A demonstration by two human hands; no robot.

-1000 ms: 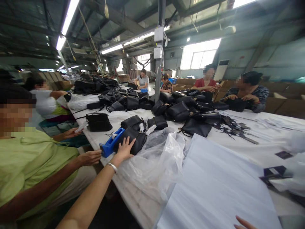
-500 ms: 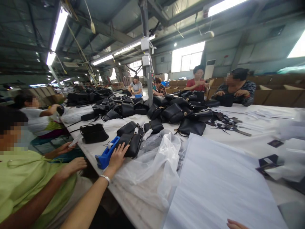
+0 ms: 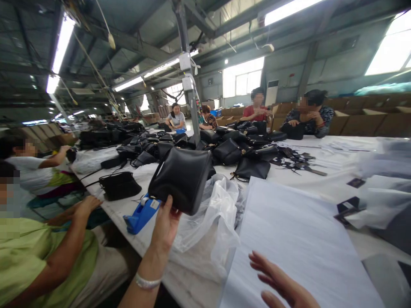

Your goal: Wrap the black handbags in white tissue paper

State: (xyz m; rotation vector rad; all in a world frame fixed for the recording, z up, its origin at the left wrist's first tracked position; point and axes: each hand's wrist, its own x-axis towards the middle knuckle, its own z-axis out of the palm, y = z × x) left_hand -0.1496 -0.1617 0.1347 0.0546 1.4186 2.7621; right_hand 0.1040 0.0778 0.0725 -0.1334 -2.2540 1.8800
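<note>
A black handbag (image 3: 181,177) is held up above the table by my left hand (image 3: 167,224), which grips its lower edge with the thumb on the near side. Most of those fingers are hidden behind the bag. My right hand (image 3: 278,278) hovers over a large sheet of white paper (image 3: 289,226), fingers spread and nothing in them. Just left of the held bag lies a blue tape dispenser (image 3: 140,217). Crumpled clear plastic (image 3: 208,226) spreads between the bag and the paper.
Many black handbags (image 3: 227,150) are heaped across the table (image 3: 321,179) around a metal post (image 3: 189,94). Another black bag (image 3: 120,186) lies by the left edge. A co-worker in a green top (image 3: 48,256) sits close at left; others sit farther along. Clear bags (image 3: 382,201) lie at right.
My left hand has lifted the black handbag from beside the tape dispenser. My right hand has come farther into view over the paper. The nearest co-worker's hands have drawn together.
</note>
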